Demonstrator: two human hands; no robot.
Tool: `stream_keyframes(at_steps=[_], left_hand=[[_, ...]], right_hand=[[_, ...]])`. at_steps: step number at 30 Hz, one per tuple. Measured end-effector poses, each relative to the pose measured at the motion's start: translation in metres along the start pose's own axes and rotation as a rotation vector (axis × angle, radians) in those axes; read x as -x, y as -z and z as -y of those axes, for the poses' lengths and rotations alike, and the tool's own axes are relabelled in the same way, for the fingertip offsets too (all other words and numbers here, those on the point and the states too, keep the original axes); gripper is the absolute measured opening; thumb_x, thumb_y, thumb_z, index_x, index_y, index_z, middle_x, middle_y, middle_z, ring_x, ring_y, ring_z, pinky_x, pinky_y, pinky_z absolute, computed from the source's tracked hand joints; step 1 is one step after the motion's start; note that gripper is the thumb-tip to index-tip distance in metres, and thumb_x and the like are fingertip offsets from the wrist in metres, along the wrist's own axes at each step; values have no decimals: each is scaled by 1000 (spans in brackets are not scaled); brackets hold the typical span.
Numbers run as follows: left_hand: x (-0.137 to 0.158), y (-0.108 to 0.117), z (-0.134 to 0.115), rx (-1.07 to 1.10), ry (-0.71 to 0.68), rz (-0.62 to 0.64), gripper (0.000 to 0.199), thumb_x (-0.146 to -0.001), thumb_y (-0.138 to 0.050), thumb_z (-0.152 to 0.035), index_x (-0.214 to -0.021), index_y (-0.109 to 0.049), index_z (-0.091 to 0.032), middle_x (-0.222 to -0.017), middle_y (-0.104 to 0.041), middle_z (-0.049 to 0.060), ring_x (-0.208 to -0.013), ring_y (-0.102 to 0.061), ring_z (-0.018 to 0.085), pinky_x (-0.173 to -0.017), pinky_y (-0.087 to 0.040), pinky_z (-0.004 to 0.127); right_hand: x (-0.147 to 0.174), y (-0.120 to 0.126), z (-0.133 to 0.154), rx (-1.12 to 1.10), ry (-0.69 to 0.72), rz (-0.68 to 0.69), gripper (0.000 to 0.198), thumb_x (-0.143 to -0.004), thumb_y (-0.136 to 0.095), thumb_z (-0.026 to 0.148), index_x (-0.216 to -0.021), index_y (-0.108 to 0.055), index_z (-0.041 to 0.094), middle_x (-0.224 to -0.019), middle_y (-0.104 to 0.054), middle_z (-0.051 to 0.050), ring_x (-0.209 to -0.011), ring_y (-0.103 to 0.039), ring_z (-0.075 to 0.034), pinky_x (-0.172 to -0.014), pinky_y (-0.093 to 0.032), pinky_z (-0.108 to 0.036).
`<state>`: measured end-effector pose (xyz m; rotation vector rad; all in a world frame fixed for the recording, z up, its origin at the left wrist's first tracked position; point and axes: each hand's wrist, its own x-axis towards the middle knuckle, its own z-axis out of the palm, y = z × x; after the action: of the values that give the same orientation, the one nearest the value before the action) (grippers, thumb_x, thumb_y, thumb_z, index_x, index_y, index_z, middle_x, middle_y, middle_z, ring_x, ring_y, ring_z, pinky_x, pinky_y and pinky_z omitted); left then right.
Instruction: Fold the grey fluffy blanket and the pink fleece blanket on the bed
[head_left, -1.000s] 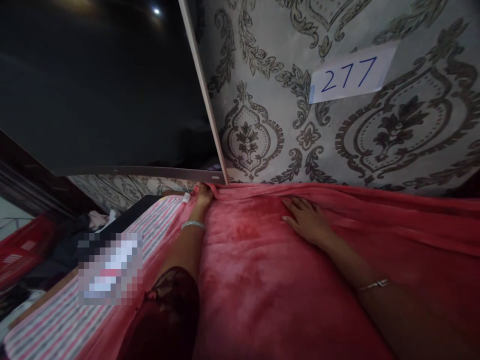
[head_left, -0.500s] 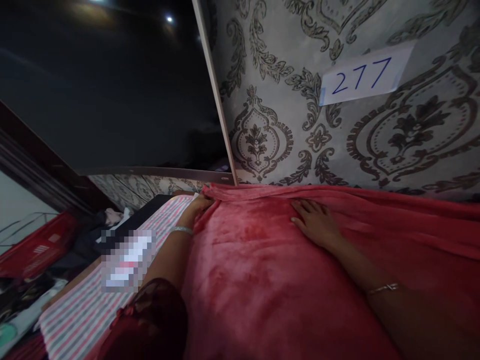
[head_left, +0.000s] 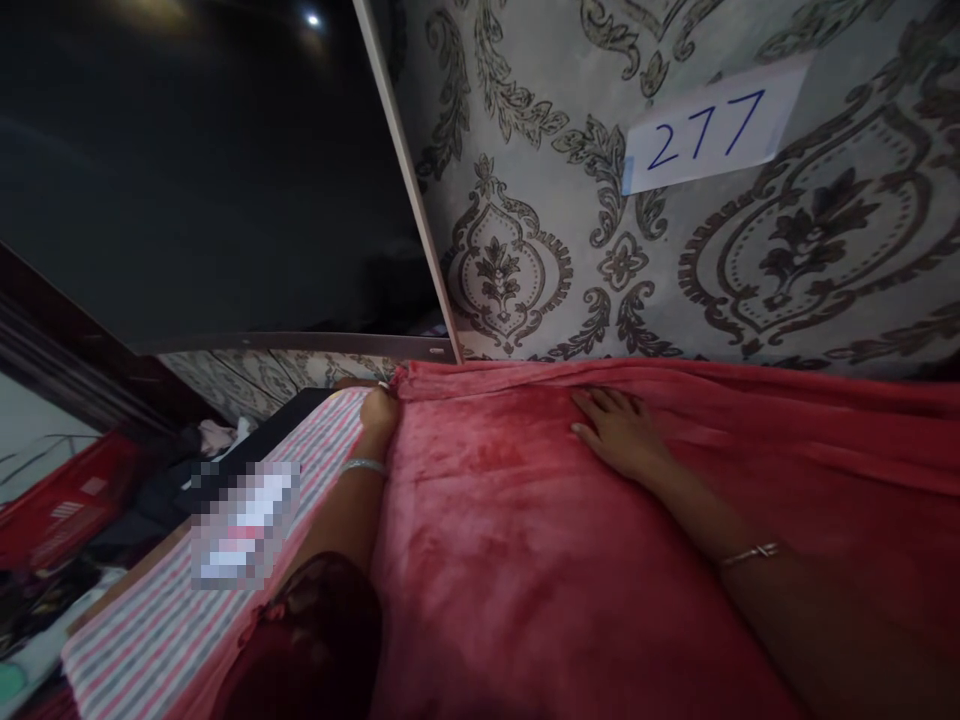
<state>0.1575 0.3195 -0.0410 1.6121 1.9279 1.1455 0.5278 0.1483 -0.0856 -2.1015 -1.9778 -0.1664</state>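
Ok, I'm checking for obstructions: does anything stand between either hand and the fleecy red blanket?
Nothing visible does. The right hand lies spread directly on the fleecy red blanket, and the left hand is curled at its far left corner, though its exact hold there is hidden.

Blanket [head_left: 510, 540]: I lose it past the edges, right of and below the right hand [head_left: 621, 432];
Left hand [head_left: 380, 410]: fingertips hidden from me; I can't tell their hold;
Pixelated patch [head_left: 244, 532]: left of the left forearm [head_left: 349, 510]; contents unreadable;
Screen [head_left: 210, 190]: above the left hand; cut off top and left;
Red object [head_left: 64, 505]: far left of that hand; lettering too blurred for me.
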Motion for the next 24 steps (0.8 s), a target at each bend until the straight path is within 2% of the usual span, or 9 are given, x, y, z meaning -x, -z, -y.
stream_keyframes(at_steps=[2,4,6,8,11,13,16,20,24], left_hand=[[9,1,-8,-52,-26,-49,11,-78,-64,-24,-73,-55,-22,-103,-69,25,-118,-60,41,-86,-48,42],[24,-2,-19,-149,-134,-33,7,-79,-65,-25,-79,-61,-20,-107,-69,23,-119,-59,40,-92,-47,43],[44,-12,-32,-236,-324,114,7,-80,-65,-27,-80,-66,-20,-103,-71,20,-115,-61,38,-99,-45,45],[65,-29,-42,-254,-542,338,12,-83,-64,-28,-86,-72,-20,-105,-72,17,-114,-62,35,-106,-42,45],[84,-53,-47,-258,-735,500,29,-89,-61,-31,-114,-73,-23,-133,-66,15,-133,-52,33,-117,-32,47],[83,-60,-43,-358,-721,454,41,-92,-59,-36,-130,-67,-24,-148,-56,15,-142,-42,37,-119,-25,55],[63,-56,-33,-546,-547,345,47,-96,-52,-45,-136,-62,-24,-151,-53,17,-144,-40,40,-117,-24,62],[31,-40,-24,-716,-312,296,56,-101,-35,-50,-144,-57,-21,-153,-51,16,-145,-41,39,-116,-28,60],[24,-36,-25,-786,-270,284,59,-101,-33,-51,-142,-60,-20,-151,-54,15,-143,-42,39,-117,-28,59]], right_hand=[[1,2,2,-4,-2,6,55,-101,-37,40,-150,-50,19,-156,-46,-14,-144,-38,-32,-115,-32,-56],[1,4,3,-11,-5,12,55,-101,-37,39,-150,-50,18,-156,-46,-15,-144,-37,-32,-115,-31,-57],[1,5,3,-22,-12,26,56,-101,-36,39,-152,-48,18,-158,-43,-14,-146,-36,-32,-116,-30,-58],[0,7,3,-38,-13,59,57,-102,-35,40,-154,-44,21,-161,-39,-13,-149,-32,-31,-118,-28,-59],[-1,11,3,-48,-22,113,58,-103,-33,41,-157,-39,22,-164,-33,-11,-151,-28,-29,-119,-25,-59],[-1,15,3,-46,-54,126,58,-103,-34,42,-157,-39,21,-164,-34,-11,-151,-28,-29,-120,-24,-60],[-2,19,1,-48,-117,120,57,-103,-35,43,-156,-41,21,-162,-37,-10,-150,-29,-30,-119,-24,-62],[-3,21,-2,-41,-169,105,55,-103,-38,42,-153,-44,20,-161,-39,-10,-149,-30,-31,-118,-25,-61],[-1,20,-3,-27,-140,76,54,-102,-39,41,-152,-46,19,-157,-45,-12,-144,-36,-33,-114,-31,-60]])
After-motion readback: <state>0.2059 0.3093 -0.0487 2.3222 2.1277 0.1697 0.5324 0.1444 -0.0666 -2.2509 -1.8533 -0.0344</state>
